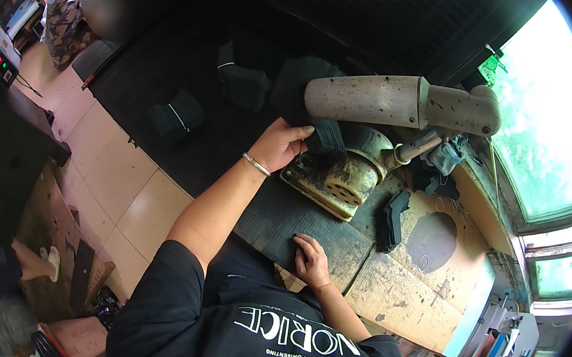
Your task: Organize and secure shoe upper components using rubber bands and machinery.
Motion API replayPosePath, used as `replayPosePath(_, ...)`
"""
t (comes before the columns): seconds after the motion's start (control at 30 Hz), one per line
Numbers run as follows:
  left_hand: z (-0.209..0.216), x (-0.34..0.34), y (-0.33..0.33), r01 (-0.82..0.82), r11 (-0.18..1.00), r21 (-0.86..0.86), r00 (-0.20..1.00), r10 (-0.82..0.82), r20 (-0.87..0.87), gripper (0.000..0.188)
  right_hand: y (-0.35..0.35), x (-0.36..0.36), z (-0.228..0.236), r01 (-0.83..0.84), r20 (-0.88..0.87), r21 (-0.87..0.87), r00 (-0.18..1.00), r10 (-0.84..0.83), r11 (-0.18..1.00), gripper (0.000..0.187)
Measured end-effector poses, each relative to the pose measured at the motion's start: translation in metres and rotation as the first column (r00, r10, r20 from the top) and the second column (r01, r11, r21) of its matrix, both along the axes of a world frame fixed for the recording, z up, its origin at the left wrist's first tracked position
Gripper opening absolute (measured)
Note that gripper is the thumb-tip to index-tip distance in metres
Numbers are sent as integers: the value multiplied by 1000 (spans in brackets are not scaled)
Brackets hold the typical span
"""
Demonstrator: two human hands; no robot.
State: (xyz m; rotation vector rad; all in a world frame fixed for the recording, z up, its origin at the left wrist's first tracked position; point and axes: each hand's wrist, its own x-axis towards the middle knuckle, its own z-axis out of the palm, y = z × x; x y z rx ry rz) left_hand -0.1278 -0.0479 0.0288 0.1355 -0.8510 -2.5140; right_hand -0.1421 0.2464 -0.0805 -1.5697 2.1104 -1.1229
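My left hand [281,145], reaching up from the left with a bracelet at its wrist, pinches the edge of a stack of dark cloth-like pieces [329,135] between thumb and fingers. The stack is right beside an old, stained cream machine [353,179], under a long grey lamp-like head [365,99]. Part of the left fingers is hidden behind the stack. My right hand [310,260] rests at the near edge of the dark worktop [271,215], fingers apart and loosely bent, holding nothing.
Banded dark bundles [176,117] lie on the black table at left, and another bundle [244,83] is farther back. A folded dark stack [392,220] and thin rings [423,265] sit on brown cardboard [393,289] at right. A window [552,131] borders the bench.
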Motion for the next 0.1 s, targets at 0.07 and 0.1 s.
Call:
replayPosePath(0.07, 1, 1, 8, -31, 999, 22, 999, 31, -15, 26, 0, 0, 0, 3, -4, 0, 1000, -3, 1000, 38)
replayPosePath(0.1, -2, 1, 9, -35, 999, 15, 999, 35, -19, 29, 0, 0, 1, 0, -7, -1, 1000, 0, 1000, 38)
